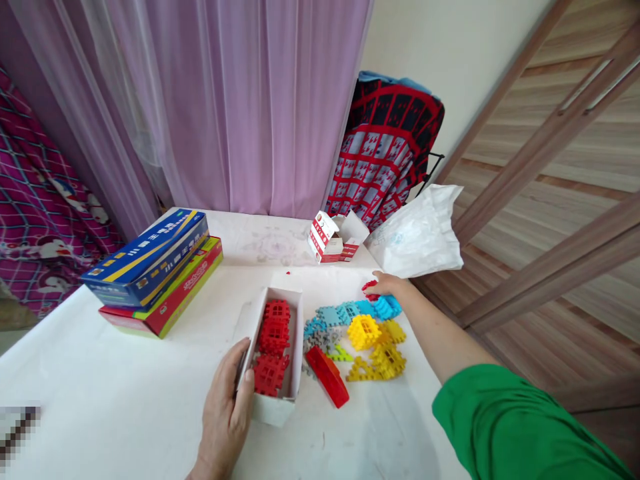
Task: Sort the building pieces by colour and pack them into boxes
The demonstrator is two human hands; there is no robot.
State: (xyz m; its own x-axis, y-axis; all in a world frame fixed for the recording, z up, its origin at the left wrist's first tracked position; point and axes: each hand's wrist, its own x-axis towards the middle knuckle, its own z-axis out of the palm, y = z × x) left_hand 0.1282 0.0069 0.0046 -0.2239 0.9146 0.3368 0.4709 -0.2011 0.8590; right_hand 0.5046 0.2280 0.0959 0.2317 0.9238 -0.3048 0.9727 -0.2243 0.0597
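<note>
My left hand [227,400] grips the left wall of a white open box [295,360], its fingers outside and its thumb at the near edge. Red toy blocks [273,337] lie in a row inside the box. My right hand [386,285] reaches to the far right of the table, its fingers closed on a red piece [370,290]. Just below that hand are blue blocks [387,308]. Nearer to me lie yellow blocks [387,360], grey pieces [323,340], a green piece [341,355] and a long red piece [327,377].
Blue and red-green boxes [150,253] are stacked on the left of the white table [125,400]. At the back stand an open red-and-white carton [327,240] and a white plastic bag [420,233]. A tiny red bit [288,273] lies beyond the open box.
</note>
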